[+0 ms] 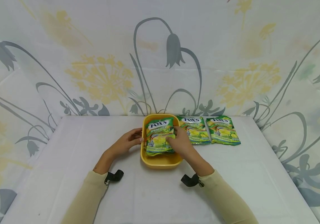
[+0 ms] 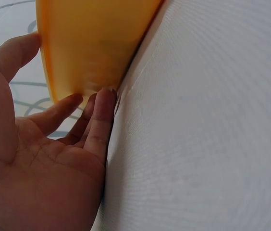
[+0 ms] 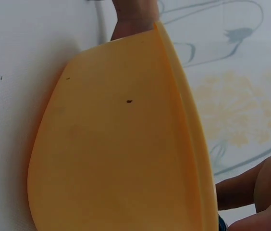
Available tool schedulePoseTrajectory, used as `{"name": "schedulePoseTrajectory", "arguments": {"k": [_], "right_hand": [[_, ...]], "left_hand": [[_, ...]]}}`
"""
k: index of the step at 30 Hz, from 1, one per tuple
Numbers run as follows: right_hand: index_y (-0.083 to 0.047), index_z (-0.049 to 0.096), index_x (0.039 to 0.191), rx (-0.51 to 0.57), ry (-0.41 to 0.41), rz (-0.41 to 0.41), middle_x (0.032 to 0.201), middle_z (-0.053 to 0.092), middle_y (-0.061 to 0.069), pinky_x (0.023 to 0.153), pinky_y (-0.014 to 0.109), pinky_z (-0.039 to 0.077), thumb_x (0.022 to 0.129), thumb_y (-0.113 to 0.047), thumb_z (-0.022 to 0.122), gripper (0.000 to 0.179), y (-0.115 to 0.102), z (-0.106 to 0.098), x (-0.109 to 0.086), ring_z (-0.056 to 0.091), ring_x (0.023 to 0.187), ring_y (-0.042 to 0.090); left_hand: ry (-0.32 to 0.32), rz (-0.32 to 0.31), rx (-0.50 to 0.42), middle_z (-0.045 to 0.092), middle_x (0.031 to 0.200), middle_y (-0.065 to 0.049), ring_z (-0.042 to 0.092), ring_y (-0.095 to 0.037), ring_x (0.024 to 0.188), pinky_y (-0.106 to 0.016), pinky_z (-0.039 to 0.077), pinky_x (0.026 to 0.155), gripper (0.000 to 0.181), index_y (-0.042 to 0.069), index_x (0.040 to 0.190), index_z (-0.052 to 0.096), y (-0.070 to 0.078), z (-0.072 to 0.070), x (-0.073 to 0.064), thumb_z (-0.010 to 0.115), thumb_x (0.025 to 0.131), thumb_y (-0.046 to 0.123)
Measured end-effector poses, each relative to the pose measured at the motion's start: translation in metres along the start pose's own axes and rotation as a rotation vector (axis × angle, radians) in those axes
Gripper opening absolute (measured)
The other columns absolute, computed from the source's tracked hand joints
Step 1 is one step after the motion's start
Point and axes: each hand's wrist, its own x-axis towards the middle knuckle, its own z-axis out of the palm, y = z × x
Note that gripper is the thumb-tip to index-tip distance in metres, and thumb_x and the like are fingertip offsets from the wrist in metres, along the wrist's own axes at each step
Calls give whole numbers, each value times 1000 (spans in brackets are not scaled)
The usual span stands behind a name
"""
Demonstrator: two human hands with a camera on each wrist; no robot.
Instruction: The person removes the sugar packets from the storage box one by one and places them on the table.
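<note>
A yellow plastic tub (image 1: pixel 161 163) stands on the table, with green Fox's Spring Tea candy bags (image 1: pixel 160 137) stacked inside, label up. My right hand (image 1: pixel 181 141) reaches over the tub's right rim and holds the top bag by its right edge, thumb on its front. In the right wrist view, the tub's wall (image 3: pixel 111 134) hides most of the bag. My left hand (image 1: pixel 127 141) rests against the tub's left side with loosely extended fingers. The left wrist view shows its thumb and fingertips at the outer tub wall (image 2: pixel 92 48), the palm bare.
Two more green candy bags lie right of the tub: one close beside it (image 1: pixel 195 132), partly behind my right hand, and another (image 1: pixel 223 130) farther right. A floral-patterned cloth (image 1: pixel 160 62) rises behind the white tabletop (image 1: pixel 137 196).
</note>
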Motion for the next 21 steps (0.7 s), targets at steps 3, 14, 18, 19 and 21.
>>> {"name": "schedulePoseTrajectory", "arguments": {"k": [3, 14, 18, 19, 21], "right_hand": [[7, 24, 162, 46, 2, 10, 153, 50, 28, 108, 50, 54, 105, -2, 60, 69, 0, -1, 0, 62, 130, 39], [-1, 21, 163, 193, 0, 58, 155, 44, 26, 112, 52, 50, 105, 3, 57, 68, -3, -8, -5, 56, 134, 41], [-2, 23, 162, 219, 2, 56, 153, 48, 24, 111, 49, 52, 105, 4, 57, 67, -2, -12, -9, 57, 133, 39], [-2, 23, 161, 226, 1, 55, 154, 47, 24, 111, 48, 52, 104, 4, 57, 67, -1, -13, -9, 57, 134, 38], [-1, 20, 163, 241, 6, 50, 159, 43, 24, 114, 49, 49, 104, 5, 57, 69, -1, -15, -11, 53, 139, 39]], "left_hand": [[1, 1, 3, 51, 156, -20, 52, -38, 142, -54, 42, 119, 67, 2, 163, 36, 0, -1, 0, 64, 108, 28], [4, -1, 2, 51, 155, -20, 53, -38, 141, -54, 43, 119, 66, 1, 162, 38, -1, -1, 2, 65, 107, 27], [3, -2, 0, 52, 154, -20, 53, -38, 141, -55, 43, 119, 66, 2, 162, 38, -2, -1, 2, 65, 107, 27], [3, -2, -1, 52, 154, -20, 53, -38, 141, -55, 43, 119, 66, 2, 162, 38, -2, -1, 2, 65, 107, 27], [4, -4, -2, 52, 154, -20, 53, -38, 140, -55, 43, 119, 66, 2, 162, 38, -2, -1, 1, 65, 107, 27]]}}
